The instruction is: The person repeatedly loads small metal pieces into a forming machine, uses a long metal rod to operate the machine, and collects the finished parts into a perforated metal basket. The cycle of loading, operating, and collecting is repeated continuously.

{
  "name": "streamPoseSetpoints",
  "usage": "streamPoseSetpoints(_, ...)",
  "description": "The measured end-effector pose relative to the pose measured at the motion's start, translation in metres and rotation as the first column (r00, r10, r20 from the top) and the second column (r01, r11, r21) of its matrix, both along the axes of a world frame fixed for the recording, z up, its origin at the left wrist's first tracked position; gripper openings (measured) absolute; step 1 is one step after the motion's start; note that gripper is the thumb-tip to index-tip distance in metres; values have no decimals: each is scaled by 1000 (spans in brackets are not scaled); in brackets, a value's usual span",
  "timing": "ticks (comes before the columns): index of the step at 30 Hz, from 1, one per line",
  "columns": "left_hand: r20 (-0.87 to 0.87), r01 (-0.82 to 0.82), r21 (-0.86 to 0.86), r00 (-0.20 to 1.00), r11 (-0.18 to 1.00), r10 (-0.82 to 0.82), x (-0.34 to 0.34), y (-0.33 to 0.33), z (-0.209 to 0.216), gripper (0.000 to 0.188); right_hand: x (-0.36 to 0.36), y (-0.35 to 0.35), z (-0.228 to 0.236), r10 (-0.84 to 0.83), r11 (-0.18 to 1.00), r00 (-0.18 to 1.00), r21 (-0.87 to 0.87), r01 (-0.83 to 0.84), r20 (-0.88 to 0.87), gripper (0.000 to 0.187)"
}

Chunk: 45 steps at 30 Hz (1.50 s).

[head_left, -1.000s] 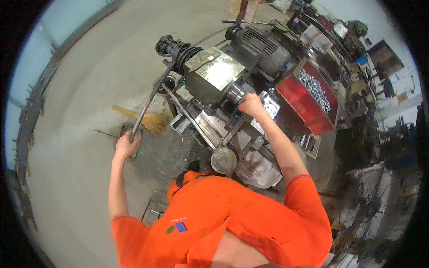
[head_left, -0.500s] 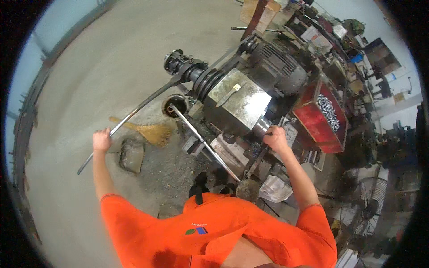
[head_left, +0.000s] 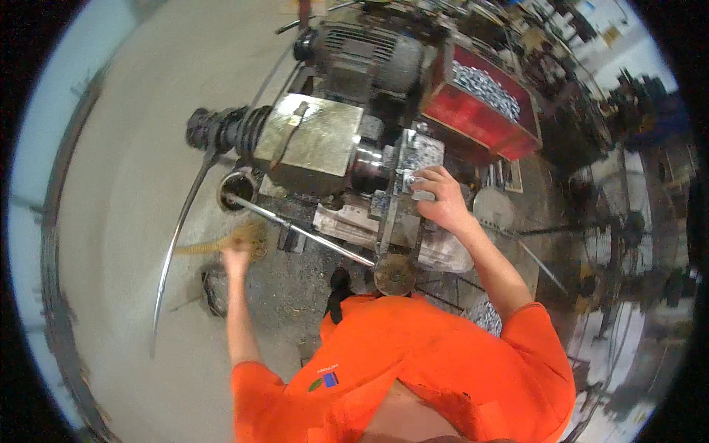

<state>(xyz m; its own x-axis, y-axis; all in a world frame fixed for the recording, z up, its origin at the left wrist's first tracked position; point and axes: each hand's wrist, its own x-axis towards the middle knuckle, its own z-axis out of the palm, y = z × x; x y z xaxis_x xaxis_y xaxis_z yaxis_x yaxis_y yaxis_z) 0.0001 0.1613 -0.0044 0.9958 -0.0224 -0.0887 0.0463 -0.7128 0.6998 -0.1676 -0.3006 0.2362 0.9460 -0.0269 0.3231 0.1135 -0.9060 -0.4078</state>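
My right hand (head_left: 443,198) is at the lathe-like machine's cross slide (head_left: 421,151), its fingers bent around a small pale metal piece that I cannot make out. To its left is the round bright chuck (head_left: 371,164), coming out of the square metal headstock (head_left: 314,144). My left hand (head_left: 236,255) is smeared by motion and passes over the straw broom (head_left: 255,238); its fingers cannot be made out. Left of that hand, apart from it, the long curved steel lever (head_left: 181,218) slopes down from the spindle end. A straight shiny bar (head_left: 303,232) with a handle end lies nearer me.
A red box (head_left: 473,118) full of small metal parts stands behind the slide on the right. A dark motor (head_left: 369,59) sits behind the headstock. A flat tool (head_left: 289,133) lies on the headstock. A dark pan (head_left: 214,288) and metal chips are on the floor.
My left hand has let go of the long lever and moved right. My right hand has left the chuck for the slide. The view has turned, so the machine appears farther left.
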Motion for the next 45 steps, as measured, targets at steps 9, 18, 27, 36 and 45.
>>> streamPoseSetpoints(9, -481, 699, 711, 561, 74, -673, 23, -105, -60, 20, -178, -58, -29, -382, 923, 901, -38, 382, -205, 29)
streamPoseSetpoints(18, -240, 472, 533, 880, 702, -409, -2, -83, 33, 31, -326, -206, -94, -810, 568, 456, -303, 765, -369, 57)
streamPoseSetpoints(27, -424, 42, -223, 896, 974, -135, -13, -109, 98, 52, -410, -291, -179, -897, 367, 122, -563, 741, -424, 33)
streamPoseSetpoints(36, -224, -293, -429, 951, 854, 214, -29, -176, 63, 24, -451, -124, -211, -894, 284, 97, -387, 877, -437, 23)
streamPoseSetpoints(45, -43, -279, -529, 952, 801, 303, -25, -189, 58, 16, -386, 2, -240, -848, 79, 258, 371, 925, -462, 21)
